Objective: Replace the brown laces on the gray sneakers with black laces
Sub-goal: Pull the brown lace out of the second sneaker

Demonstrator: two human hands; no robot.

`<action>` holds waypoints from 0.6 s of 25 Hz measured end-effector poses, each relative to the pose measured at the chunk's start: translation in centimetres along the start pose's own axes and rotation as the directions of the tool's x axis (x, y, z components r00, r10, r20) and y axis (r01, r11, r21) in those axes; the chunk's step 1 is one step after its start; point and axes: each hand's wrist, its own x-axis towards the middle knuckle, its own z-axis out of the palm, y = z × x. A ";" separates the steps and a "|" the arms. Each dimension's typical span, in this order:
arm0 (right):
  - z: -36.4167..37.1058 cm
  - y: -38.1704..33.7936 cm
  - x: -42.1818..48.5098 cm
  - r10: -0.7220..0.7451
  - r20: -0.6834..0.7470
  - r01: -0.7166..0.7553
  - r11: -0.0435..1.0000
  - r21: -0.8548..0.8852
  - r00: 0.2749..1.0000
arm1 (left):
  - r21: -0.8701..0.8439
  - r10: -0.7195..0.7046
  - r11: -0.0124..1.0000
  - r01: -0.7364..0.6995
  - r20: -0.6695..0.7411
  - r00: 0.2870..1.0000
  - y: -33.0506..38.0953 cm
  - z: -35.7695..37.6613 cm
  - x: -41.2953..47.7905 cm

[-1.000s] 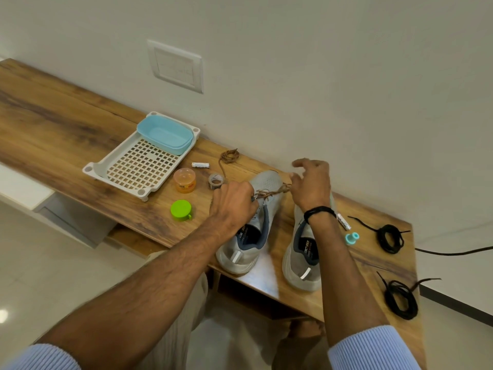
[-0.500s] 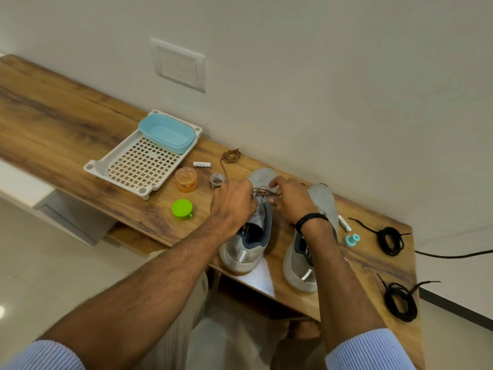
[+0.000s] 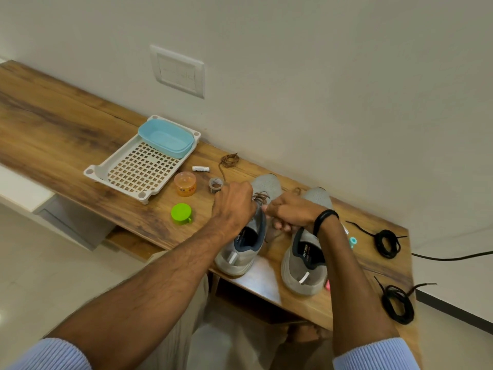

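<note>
Two gray sneakers stand heels toward me on the wooden shelf. The left sneaker (image 3: 246,241) still carries a brown lace (image 3: 260,196) over its tongue. My left hand (image 3: 234,205) grips the upper of that shoe beside the lace. My right hand (image 3: 289,213) sits between the two shoes with fingers curled, pinching the brown lace. The right sneaker (image 3: 306,260) shows no lace. A loose brown lace (image 3: 229,161) lies coiled near the wall. Two black lace bundles lie at the right: one far (image 3: 386,243), one near (image 3: 398,303).
A white lattice tray (image 3: 133,169) holds a blue tub (image 3: 166,138) at the left. An orange jar (image 3: 185,184), a green lid (image 3: 181,213), a tape roll (image 3: 215,184), a small white tube (image 3: 200,169) and a teal spool (image 3: 353,241) lie around. A black cable (image 3: 453,257) runs off right.
My right hand came down from above the right sneaker's toe to the left sneaker's lacing, then pulled back toward me between the shoes. My left hand stayed on the left sneaker.
</note>
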 end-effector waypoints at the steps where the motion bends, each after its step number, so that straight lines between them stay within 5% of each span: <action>1: -0.6 -0.1 -0.8 -0.016 0.114 0.010 0.999 0.048 0.993 | 0.000 -0.002 1.000 0.002 0.004 1.000 0.1 0.0 0.1; 4: -1.9 0.2 -2.5 -0.119 0.291 0.078 0.985 0.152 0.949 | 0.033 0.001 0.999 -0.001 0.010 1.000 0.1 0.1 0.1; 7: -2.2 0.6 -2.1 -0.227 -0.079 0.240 0.916 0.320 0.971 | 0.086 0.032 0.996 -0.032 0.006 0.999 0.0 0.0 -0.1; 10: -2.7 0.6 -1.6 -0.195 -0.455 0.382 0.849 0.365 0.869 | 0.092 0.142 0.986 -0.142 0.005 0.990 0.3 0.3 -0.2; 15: -1.5 0.6 -1.8 -0.235 -0.502 0.426 0.851 0.307 0.832 | 0.098 0.235 0.967 -0.235 0.015 0.972 0.1 0.9 0.3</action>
